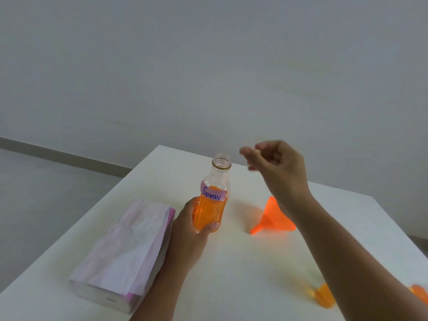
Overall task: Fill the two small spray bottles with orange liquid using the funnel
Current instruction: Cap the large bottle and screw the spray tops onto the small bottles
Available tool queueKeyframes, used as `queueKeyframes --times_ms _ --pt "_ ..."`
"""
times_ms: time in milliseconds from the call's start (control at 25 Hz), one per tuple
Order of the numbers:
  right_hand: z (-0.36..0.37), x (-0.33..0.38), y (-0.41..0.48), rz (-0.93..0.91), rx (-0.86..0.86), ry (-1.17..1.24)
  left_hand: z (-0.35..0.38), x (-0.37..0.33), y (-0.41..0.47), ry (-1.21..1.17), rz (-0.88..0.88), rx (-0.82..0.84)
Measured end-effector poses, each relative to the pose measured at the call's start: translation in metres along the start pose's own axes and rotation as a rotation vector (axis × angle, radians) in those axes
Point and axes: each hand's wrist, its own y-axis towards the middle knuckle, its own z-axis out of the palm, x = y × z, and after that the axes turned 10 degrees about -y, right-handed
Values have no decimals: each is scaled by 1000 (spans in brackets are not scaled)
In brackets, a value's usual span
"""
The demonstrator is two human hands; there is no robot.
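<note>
A clear plastic bottle [214,195] labelled "Spray", uncapped and about half full of orange liquid, stands on the white table [231,262]. My left hand [187,232] grips its lower part. My right hand [275,167] hovers in the air to the right of the bottle's mouth, fingers loosely curled, with nothing visible in it. An orange funnel [272,218] lies on its side on the table under my right wrist. Two small orange bottles [323,295] [420,294] show at the lower right, blurred and partly hidden by my right forearm.
A soft pack of tissues [125,251] in white and pink wrap lies at the table's left. The table's far edge runs just behind the bottle, with grey floor and wall beyond.
</note>
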Motion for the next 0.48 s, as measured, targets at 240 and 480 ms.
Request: queueKeyframes --times_ms 240,480 --pt "16 26 26 -114 397 -460 1 5 2 32 9 -11" --pt "18 52 42 -437 630 -956 1 10 4 47 15 -16"
